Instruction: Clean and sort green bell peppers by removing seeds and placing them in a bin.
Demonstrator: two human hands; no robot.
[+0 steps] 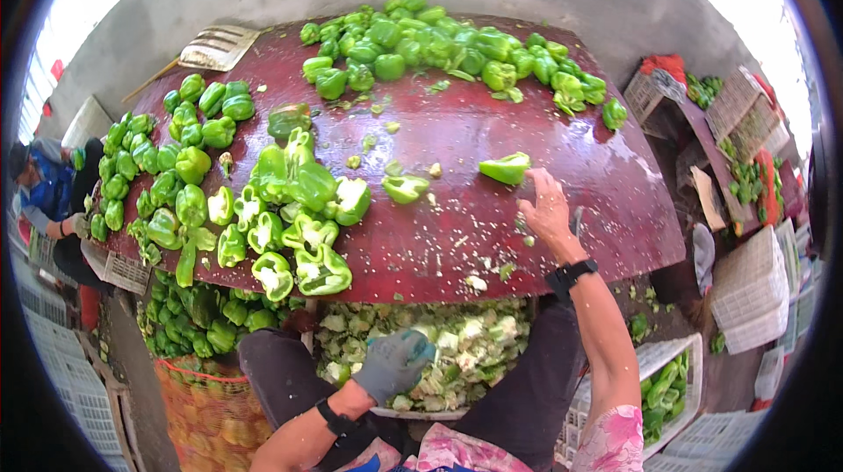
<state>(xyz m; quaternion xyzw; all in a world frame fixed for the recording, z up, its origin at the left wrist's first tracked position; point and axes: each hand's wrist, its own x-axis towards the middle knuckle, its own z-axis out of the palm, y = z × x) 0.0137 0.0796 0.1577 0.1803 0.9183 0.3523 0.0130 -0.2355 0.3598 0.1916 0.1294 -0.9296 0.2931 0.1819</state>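
My bare right hand [546,205] is over the right part of the dark red table [593,169], its fingertips at the end of a cut green bell pepper piece [505,169]; whether they touch it is unclear. The gloved left hand [395,363] hangs above a container of pepper cores and scraps [474,347] between my knees, its fingers curled; what is in them, if anything, is hidden. Another cut piece [405,188] rests mid-table. Left of it sit opened pepper halves [323,271] showing pale seeds, beside whole green peppers [191,205].
Whole peppers [421,40] are heaped along the far edge, near a white slotted scoop [218,48]. Below the table at left stands an orange mesh sack [207,406]. A white crate of green pieces [698,366] is at lower right. Another person [49,182] sits at far left.
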